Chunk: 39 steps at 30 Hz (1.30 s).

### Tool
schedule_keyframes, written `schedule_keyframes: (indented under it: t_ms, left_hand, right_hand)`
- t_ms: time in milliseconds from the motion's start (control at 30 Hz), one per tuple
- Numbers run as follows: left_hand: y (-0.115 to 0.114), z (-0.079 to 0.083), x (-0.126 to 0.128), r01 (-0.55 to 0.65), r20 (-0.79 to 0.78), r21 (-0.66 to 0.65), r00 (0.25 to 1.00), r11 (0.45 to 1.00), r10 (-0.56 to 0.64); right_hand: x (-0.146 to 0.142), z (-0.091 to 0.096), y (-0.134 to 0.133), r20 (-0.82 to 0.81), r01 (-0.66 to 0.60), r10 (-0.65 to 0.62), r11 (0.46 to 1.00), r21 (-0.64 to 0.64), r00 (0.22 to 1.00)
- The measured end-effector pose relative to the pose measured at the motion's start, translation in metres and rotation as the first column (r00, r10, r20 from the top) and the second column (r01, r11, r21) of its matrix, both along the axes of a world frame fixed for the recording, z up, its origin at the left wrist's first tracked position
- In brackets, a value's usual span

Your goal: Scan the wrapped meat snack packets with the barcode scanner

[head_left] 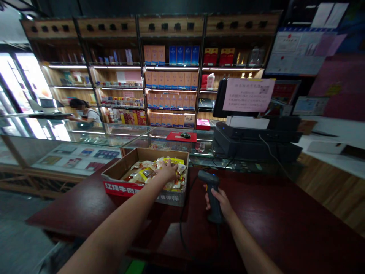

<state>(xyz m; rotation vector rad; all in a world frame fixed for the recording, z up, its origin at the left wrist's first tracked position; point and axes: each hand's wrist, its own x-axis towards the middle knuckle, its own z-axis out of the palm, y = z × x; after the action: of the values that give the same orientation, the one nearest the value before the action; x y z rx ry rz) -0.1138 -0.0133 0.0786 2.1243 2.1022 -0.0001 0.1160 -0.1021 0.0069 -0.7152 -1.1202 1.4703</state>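
My left hand (169, 172) reaches into an open cardboard box (168, 198) and lies on top of the packets in it. Its fingers look stretched out and apart, though the tips are partly lost among the wrappers. Small clear and yellow plastic packets (146, 173) are heaped in the box, mostly toward its right side; the contents are too small to name. To the right of the box, my right hand (220, 201) is wrapped around the handle of a dark grey barcode scanner (213, 190). The scanner is held upright, its head pointing left, above the table.
The box stands on a dark red wooden table (265, 213). A black cable (181, 220) runs beside it. Behind are a glass counter, a mouse (185, 135) on a red mat and a monitor (221, 99) with a pink sheet. A person (85, 114) is at the far left counter.
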Motion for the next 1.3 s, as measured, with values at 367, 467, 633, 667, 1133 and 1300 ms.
schedule_keyframes:
  t_ms: [367, 467, 633, 667, 1133, 1300]
  left_hand:
    - [-0.009, -0.014, 0.001, 0.061, -0.04, 0.175, 0.998, 0.983, -0.055]
    - [-0.009, -0.013, 0.001, 0.068, -0.055, 0.162, 0.997, 0.984, -0.06]
    - [-0.009, -0.014, 0.0, 0.083, -0.072, 0.187, 0.995, 0.979, -0.071]
    - [-0.009, -0.015, -0.001, 0.088, -0.075, 0.194, 0.994, 0.977, -0.074]
    - [-0.004, 0.004, -0.011, 0.089, 0.116, 0.227, 0.986, 0.97, -0.117]
    - [-0.005, 0.015, -0.029, -0.104, 0.307, 0.407, 0.951, 0.907, -0.028]
  right_hand:
    - [0.007, -0.012, 0.001, 0.031, 0.094, -0.094, 0.996, -0.003, 0.995]
    - [0.007, -0.013, 0.002, 0.036, 0.088, -0.087, 0.996, -0.005, 0.996]
    - [0.005, -0.016, 0.002, -0.004, 0.077, -0.077, 0.997, -0.005, 0.997]
    - [0.004, -0.017, 0.002, -0.011, 0.071, -0.071, 0.997, -0.009, 0.997]
    - [0.002, -0.011, -0.002, -0.059, 0.049, -0.05, 0.999, -0.025, 0.997]
    - [0.0, -0.014, -0.002, -0.05, 0.019, -0.02, 1.0, -0.023, 0.999]
